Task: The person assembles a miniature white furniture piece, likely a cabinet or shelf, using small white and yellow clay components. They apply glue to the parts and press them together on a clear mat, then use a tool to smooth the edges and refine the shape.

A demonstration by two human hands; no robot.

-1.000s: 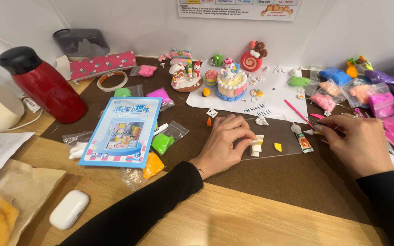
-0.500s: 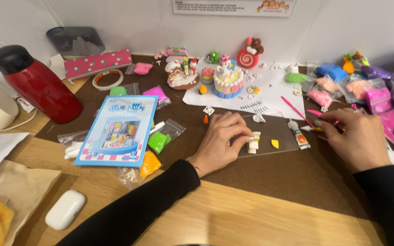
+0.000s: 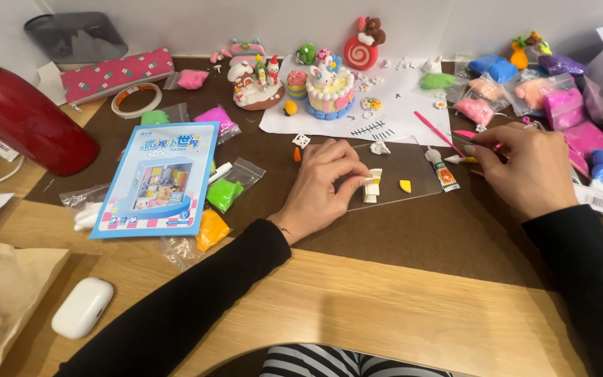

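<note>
Centrally, at mid-frame, the left hand point(image 3: 326, 183) rests on the dark mat point(image 3: 455, 230), fingers curled together and pinching a small white clay piece point(image 3: 371, 186). That piece sits on a clear plastic sheet point(image 3: 406, 192), likely so soft clay does not stick to the mat. The wrist lies flat on the surface, which would steady the fingertips for fine work.

Right of centre, the right hand point(image 3: 521, 171) is closed around a thin pink tool point(image 3: 435, 131), tip aimed up and left; the grip looks pen-like, suited to detail. Whether a second implement is also held I cannot tell. A small yellow clay bit point(image 3: 405, 186) lies just beside the white piece on the sheet, within reach of both hands. A small glue tube point(image 3: 442, 171) lies at the sheet's right edge.

Upper centre: finished models stand on white paper point(image 3: 392, 115), well apart from the working spot, probably kept out of the way: a tiered clay cake point(image 3: 329, 94) and a snow-house model point(image 3: 256, 80).

Upper right: bagged clay in pink, blue and purple point(image 3: 560, 105), piled near the tool hand.

Left of centre: a blue instruction booklet point(image 3: 158, 178) faces the person, with green clay point(image 3: 225, 194) and orange clay point(image 3: 211, 229) bags at its right edge.

Far left: red flask point(image 3: 22, 119); lower left, white earbud case point(image 3: 82, 307) on bare wood.
</note>
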